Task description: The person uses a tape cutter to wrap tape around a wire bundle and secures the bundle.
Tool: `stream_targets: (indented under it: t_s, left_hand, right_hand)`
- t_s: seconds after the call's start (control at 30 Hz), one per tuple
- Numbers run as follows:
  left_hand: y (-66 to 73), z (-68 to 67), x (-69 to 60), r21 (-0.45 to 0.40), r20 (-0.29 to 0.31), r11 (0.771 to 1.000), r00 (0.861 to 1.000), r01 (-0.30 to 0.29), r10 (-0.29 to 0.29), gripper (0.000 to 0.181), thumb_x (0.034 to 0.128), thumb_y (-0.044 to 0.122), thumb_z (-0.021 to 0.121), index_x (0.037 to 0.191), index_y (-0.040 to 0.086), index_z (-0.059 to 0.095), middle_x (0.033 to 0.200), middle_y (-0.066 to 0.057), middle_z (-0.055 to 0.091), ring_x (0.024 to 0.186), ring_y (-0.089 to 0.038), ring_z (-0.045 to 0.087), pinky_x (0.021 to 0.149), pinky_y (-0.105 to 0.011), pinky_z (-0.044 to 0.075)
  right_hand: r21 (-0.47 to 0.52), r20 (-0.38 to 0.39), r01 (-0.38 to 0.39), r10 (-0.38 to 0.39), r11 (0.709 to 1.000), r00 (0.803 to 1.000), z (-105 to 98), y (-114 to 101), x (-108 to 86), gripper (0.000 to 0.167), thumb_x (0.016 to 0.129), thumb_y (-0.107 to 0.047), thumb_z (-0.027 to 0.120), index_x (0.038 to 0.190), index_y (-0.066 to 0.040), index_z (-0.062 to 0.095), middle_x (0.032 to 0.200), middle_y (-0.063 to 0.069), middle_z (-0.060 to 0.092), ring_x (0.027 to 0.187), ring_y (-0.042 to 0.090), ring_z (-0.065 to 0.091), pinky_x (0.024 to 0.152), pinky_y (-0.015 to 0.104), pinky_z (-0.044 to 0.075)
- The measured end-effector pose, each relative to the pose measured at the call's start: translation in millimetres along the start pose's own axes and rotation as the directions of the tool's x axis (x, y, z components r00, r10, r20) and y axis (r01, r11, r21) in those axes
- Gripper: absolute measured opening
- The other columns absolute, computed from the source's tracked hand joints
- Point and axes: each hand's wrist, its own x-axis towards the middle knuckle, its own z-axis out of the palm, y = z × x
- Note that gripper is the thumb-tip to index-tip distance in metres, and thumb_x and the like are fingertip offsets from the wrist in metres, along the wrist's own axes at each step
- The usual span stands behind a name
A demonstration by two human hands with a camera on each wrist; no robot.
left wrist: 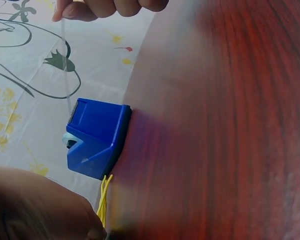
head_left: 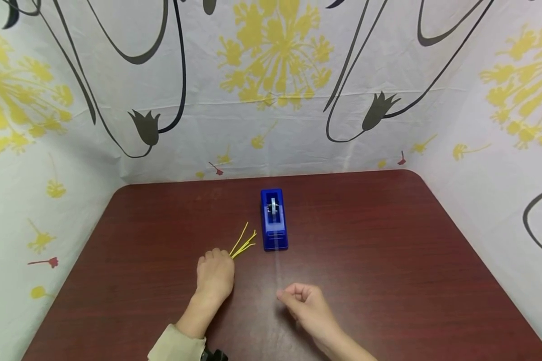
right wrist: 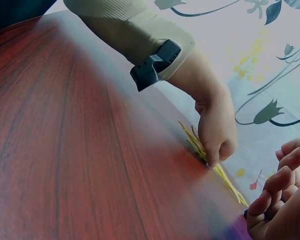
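Note:
A blue tape dispenser (head_left: 275, 240) stands upright on the table, a roll of clear tape (head_left: 273, 206) inside it. From its front edge a strip of clear tape (left wrist: 65, 55) stretches toward the person, taut in the left wrist view. My right hand (head_left: 313, 311) pinches the strip's free end between thumb and finger. Left of the dispenser, my left hand (head_left: 215, 276) grips a bundle of thin yellow strands (head_left: 243, 246) low over the table. Their far ends fan out beyond the fingers; in the right wrist view, strands (right wrist: 229, 183) show on both sides of the hand.
The dark red wooden table (head_left: 388, 250) has rounded far corners. A white cloth (head_left: 208, 100) with yellow flowers and grey stems hangs behind it and along both sides. A black wrist device (right wrist: 160, 60) sits on the left sleeve.

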Motion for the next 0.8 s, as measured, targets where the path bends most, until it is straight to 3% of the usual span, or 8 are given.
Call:
stream_targets:
  t_s: [0.13, 0.27, 0.37, 0.53, 0.7, 0.8]
  left_hand:
    - [-1.5, -5.0, 1.1, -0.046, 0.041, 0.998, 0.999, 0.030, -0.029, 0.012, 0.0863, 0.000, 0.070, 0.088, -0.004, 0.058, 0.074, -0.014, 0.059, 0.070, -0.030, 0.060, 0.070, -0.045, 0.048]
    - [-4.6, -7.0, 2.2, -0.117, 0.043, 0.992, 0.998, 0.049, -0.044, 0.018, 0.0825, -0.001, 0.074, 0.096, -0.006, 0.063, 0.073, -0.015, 0.066, 0.067, -0.032, 0.066, 0.068, -0.047, 0.050]
    - [-7.3, -4.9, 2.0, -0.195, -0.003, 0.979, 0.999, 0.053, -0.054, 0.010, 0.0843, -0.002, 0.074, 0.083, -0.002, 0.064, 0.070, -0.014, 0.065, 0.066, -0.034, 0.067, 0.060, -0.046, 0.051]
    - [-10.1, -3.1, 1.8, -0.305, -0.095, 0.951, 0.993, 0.044, -0.076, 0.017, 0.0914, 0.005, 0.071, 0.077, -0.003, 0.067, 0.067, -0.013, 0.062, 0.068, -0.038, 0.066, 0.061, -0.050, 0.054]
    - [-12.2, -2.8, 1.5, -0.331, -0.113, 0.942, 0.989, 0.048, -0.091, 0.016, 0.0903, 0.005, 0.072, 0.077, -0.003, 0.069, 0.067, -0.014, 0.061, 0.071, -0.040, 0.066, 0.068, -0.051, 0.054]
    - [-14.5, -3.1, -0.5, -0.331, -0.122, 0.942, 0.988, 0.049, -0.094, 0.016, 0.0901, 0.005, 0.072, 0.076, -0.001, 0.069, 0.067, -0.013, 0.062, 0.071, -0.040, 0.066, 0.066, -0.051, 0.055]
  right_hand:
    - [-0.001, 0.002, -0.002, 0.002, 1.000, 1.000, -0.3, 0.1, 0.1, 0.024, 0.093, -0.015, 0.072, 0.085, 0.006, 0.063, 0.056, -0.004, 0.042, 0.048, 0.005, 0.035, 0.043, 0.020, 0.030]
    - [0.001, 0.011, -0.001, 0.001, 1.000, 1.000, -0.7, 0.5, 0.3, 0.025, 0.093, -0.016, 0.072, 0.085, 0.006, 0.064, 0.056, -0.004, 0.042, 0.048, 0.005, 0.035, 0.043, 0.020, 0.030]
    - [-0.001, 0.019, 0.000, 0.000, 1.000, 1.000, -1.0, 0.6, 0.3, 0.026, 0.093, -0.017, 0.072, 0.086, 0.007, 0.064, 0.057, -0.004, 0.042, 0.048, 0.005, 0.035, 0.043, 0.020, 0.030]
    - [-0.007, 0.018, -0.001, 0.001, 1.000, 1.000, -1.3, -0.1, 0.5, 0.028, 0.093, -0.018, 0.072, 0.087, 0.008, 0.064, 0.058, -0.004, 0.043, 0.049, 0.005, 0.036, 0.043, 0.020, 0.030]
    - [-0.010, 0.016, 0.000, 0.000, 1.000, 1.000, -1.5, -0.1, 0.6, 0.029, 0.093, -0.018, 0.072, 0.088, 0.009, 0.064, 0.058, -0.004, 0.043, 0.049, 0.005, 0.036, 0.043, 0.020, 0.030]
    - [-0.008, 0.015, 0.001, -0.001, 1.000, 1.000, -1.4, 0.2, 0.6, 0.027, 0.093, -0.018, 0.073, 0.086, 0.007, 0.064, 0.058, -0.004, 0.043, 0.049, 0.005, 0.036, 0.043, 0.020, 0.031]
